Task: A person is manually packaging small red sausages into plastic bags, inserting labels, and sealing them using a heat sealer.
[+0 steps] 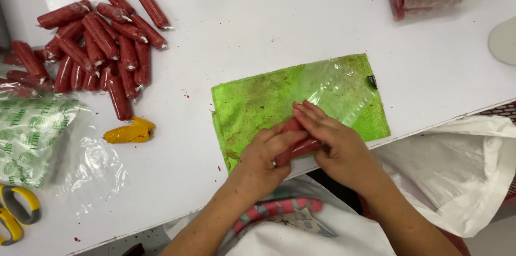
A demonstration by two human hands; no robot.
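Red sausage stick (299,148) — seemingly lengthwise left-right

a white table (279,14) fills nearly the whole view, evenly and brightly lit, its surface dotted with small red specks. its near edge runs diagonally across the lower frame

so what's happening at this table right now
A person has both hands on a few red sausage-like sticks, the left hand and right hand pressing them together over a green cloth at the white table's edge. A clear plastic bag lies on the cloth. A loose pile of the same sticks sits to the left.
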